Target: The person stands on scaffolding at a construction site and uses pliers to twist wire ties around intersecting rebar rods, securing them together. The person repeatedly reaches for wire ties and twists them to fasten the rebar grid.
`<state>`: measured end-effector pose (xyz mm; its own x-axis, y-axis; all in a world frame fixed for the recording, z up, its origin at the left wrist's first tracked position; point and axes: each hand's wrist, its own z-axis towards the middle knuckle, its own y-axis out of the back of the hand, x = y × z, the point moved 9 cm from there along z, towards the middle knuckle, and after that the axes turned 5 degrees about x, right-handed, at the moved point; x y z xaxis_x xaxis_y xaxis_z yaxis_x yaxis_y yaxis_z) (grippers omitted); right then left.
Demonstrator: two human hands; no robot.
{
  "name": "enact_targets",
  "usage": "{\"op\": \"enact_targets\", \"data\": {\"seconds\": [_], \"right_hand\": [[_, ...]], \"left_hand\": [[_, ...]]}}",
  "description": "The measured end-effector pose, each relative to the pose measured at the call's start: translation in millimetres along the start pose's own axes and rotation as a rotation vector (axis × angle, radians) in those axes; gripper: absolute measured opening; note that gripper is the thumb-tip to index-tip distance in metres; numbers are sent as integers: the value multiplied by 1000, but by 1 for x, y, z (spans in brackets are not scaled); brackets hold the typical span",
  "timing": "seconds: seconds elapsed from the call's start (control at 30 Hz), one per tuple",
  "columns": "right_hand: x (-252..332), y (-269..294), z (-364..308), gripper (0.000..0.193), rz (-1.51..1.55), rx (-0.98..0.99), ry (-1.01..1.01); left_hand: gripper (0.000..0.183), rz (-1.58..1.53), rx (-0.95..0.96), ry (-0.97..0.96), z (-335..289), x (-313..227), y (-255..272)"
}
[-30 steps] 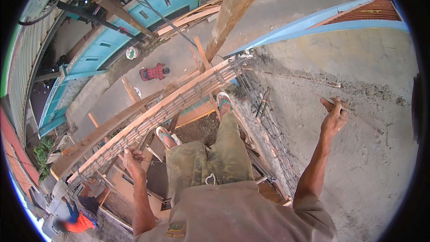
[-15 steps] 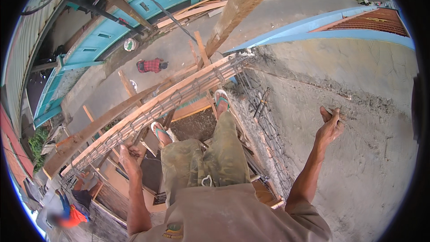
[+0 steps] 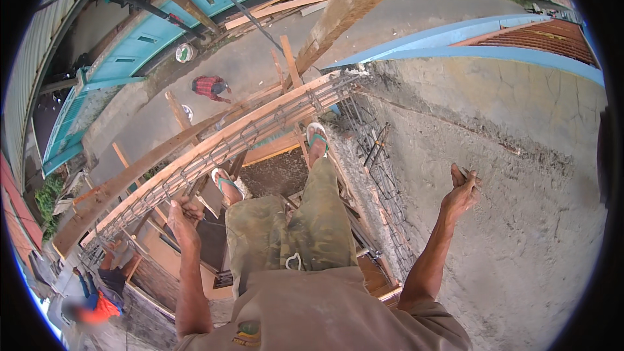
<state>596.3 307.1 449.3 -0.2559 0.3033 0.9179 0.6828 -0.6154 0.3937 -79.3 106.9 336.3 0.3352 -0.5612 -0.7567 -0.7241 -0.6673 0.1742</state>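
Reaching in two directions: one person, camouflage trousers (image 3: 260, 237), green-strapped sandals (image 3: 316, 131), feet beside a timber-formed beam. Left hand (image 3: 184, 213): fingers bent, near the lower run of the rebar cage (image 3: 247, 138); whether it grasps the steel, some other item or nothing cannot be told. Right hand (image 3: 463, 194): thumb and fingers drawn close together, in front of the grey wall (image 3: 520, 240); any small item between them is too indistinct to identify, so its grip cannot be told either. Rebar cage: lying along the inner side of a pale board (image 3: 198, 151), running diagonally from lower left to upper centre; a darker plank (image 3: 133, 175) outside it. Second rebar bundle (image 3: 385, 185): at the foot of the grey wall. Changes against one second ago: right hand drawn back toward the body, farther from the end of the groove in the wall; left hand little altered, close to the same stretch of cage; person in red checked shirt (image 3: 208, 86), on the street, turned, one arm now extended. Person in orange (image 3: 103, 310): at lower left, as before.
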Motion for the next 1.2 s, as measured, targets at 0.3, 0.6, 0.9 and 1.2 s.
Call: {"op": "enact_targets", "data": {"seconds": [0.3,0.6,0.9,1.2], "right_hand": [[-3,-32,12,43,-62,18,15],[-15,-91,14,41,-85,183,97],[-12,-154,33,26,-17,405,106],[1,-195,38,19,-198,501,357]], "left_hand": [[49,28,25,-19,5,1,2],[49,-15,36,4,10,17,-2],[50,-22,-1,-10,12,20,5],[48,-9,-11,3,14,24,1]]}}
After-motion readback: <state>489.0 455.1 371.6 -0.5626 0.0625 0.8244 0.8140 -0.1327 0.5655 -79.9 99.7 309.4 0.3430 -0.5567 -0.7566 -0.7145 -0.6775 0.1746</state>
